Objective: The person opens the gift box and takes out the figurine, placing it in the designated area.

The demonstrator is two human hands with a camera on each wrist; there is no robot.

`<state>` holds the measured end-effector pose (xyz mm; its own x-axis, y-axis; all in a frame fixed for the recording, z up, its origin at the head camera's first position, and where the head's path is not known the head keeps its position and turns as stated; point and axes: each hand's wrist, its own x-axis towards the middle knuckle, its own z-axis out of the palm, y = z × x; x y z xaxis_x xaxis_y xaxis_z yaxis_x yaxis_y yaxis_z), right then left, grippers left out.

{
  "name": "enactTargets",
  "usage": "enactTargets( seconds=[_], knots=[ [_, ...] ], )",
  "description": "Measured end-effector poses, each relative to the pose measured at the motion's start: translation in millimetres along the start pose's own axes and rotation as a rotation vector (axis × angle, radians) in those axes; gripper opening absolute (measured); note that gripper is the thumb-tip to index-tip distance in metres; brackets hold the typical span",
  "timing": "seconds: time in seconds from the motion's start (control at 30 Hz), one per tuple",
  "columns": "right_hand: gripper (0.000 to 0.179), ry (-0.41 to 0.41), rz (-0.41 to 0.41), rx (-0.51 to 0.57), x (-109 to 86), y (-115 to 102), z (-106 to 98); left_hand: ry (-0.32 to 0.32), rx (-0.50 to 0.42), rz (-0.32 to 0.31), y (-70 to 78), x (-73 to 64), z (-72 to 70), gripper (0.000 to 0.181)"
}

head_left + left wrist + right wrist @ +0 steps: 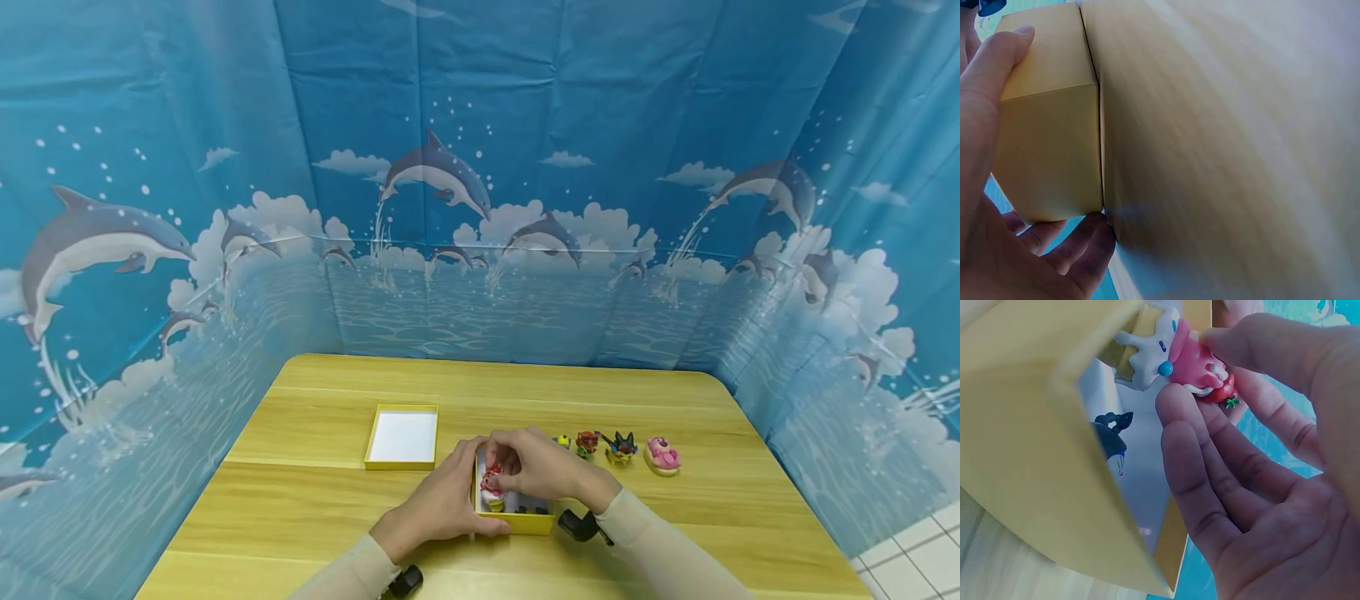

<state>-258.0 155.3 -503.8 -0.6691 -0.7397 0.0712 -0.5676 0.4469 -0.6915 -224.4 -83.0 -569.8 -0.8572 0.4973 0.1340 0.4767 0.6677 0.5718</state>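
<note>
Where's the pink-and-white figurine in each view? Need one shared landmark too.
Head: pink-and-white figurine is low, near centre, pinched by the right hand, seen against the inside of the open yellow box.
Left wrist: not visible.
Right wrist: top centre, at the box's mouth.
Shared landmark: the yellow box, low centre in head, upper left in left wrist, left side in right wrist.

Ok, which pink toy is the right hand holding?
The red-topped toy, at the box; the other pink toy sits rightmost on the table.
</note>
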Motion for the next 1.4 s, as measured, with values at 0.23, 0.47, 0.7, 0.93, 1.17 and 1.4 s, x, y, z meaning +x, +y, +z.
enactTargets(
  seconds=[0.23,0.47,0.7,0.93,1.17,1.4],
  knots=[
    [0.022,0.013,-0.013,-0.017,-3.3,0,1,-0.004,-0.019,0.003,-0.2,-0.4,0.3,0.129],
    [0.023,0.026,-0.025,-0.026,-6.7,1,0,0.001,-0.005,-0.011,0.9,0.2,0.2,0.132],
    [0.021,0.043,-0.041,-0.039,-9.5,1,-1,0.001,-0.004,-0.013,0.2,0.4,0.9,0.134],
    [0.015,0.048,-0.051,-0.038,-13.3,-1,-4,-0.006,-0.002,-0.016,-1.0,0.9,1.2,0.134],
    [0.017,0.054,-0.082,-0.073,-17.6,-5,-6,-0.004,0.008,-0.026,0.4,0.0,0.4,0.135],
    [0.015,0.066,-0.078,-0.104,-23.6,-6,-10,-0.008,0.008,-0.027,1.2,0.7,0.2,0.136]
  ],
)
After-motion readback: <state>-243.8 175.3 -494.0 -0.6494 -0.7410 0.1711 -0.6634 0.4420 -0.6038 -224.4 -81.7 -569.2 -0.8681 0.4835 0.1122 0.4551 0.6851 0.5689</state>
